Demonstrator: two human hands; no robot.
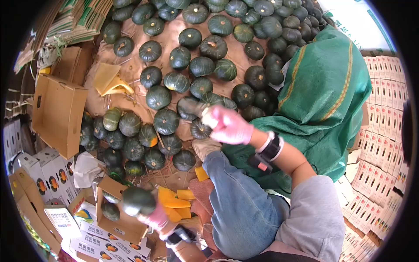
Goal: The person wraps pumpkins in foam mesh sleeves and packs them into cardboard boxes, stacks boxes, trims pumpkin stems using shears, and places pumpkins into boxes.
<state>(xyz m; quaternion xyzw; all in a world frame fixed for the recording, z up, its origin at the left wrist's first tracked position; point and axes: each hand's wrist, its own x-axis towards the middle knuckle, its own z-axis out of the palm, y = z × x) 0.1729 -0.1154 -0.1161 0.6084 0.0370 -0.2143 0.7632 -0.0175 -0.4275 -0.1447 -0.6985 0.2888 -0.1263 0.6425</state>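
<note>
1. My left hand (153,217), in a pink glove, is closed round a dark green squash (138,201); I see it low in the view, held just above an open cardboard box (124,225).
2. My right hand (229,125), also gloved in pink, is stretched out ahead. Its fingers are curled loosely and touch a small squash (200,129) at the near edge of the heap; I cannot tell whether they actually grip it.
3. Counting: two gloved hands, both mine. One squash is in the left hand, and one more squash (111,212) lies inside the box below it. The heap of squashes (200,65) on the brown sheet runs to several dozen, too many and too overlapped for an exact count.
4. A smaller cluster of squashes (131,139), roughly fifteen, sits to the left of my knee.
5. One empty open carton (59,113) stands at the left, tipped on its side. Flat printed cartons (384,131) are stacked along the right, too many to count.
6. Several orange-yellow pieces (174,204) lie on the ground just beside the left hand.
7. Pose: my right forearm reaches up and left across a green woven sack (327,91), wrist bearing a black band (270,150). My left arm is bent short, the hand close to my body, palm side turned to the squash. My knee in blue denim (235,196) sits between the two arms.
</note>
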